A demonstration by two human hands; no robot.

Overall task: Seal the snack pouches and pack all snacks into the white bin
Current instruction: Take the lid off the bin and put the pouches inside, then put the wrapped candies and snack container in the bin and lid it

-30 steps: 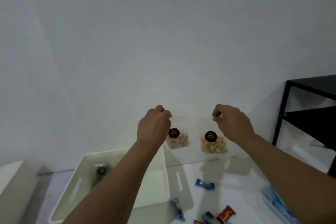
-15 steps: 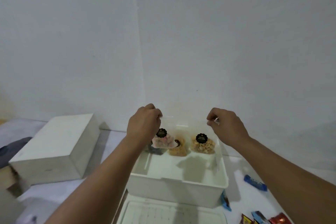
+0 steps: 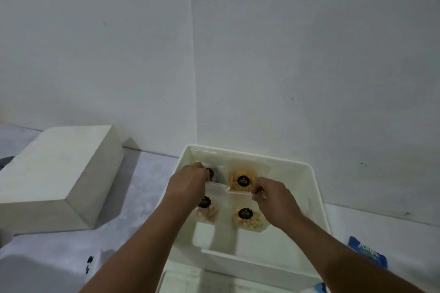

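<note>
My left hand (image 3: 190, 179) and right hand (image 3: 266, 194) pinch the top corners of two clear snack pouches (image 3: 228, 207), hanging inside the white bin (image 3: 312, 185) above pouches already packed; an uneven release could tip them, I judge.

No lettering could be read: the pouches' black round labels (image 3: 245, 213) and the blue packet's (image 3: 367, 253) print were too blurred.
</note>
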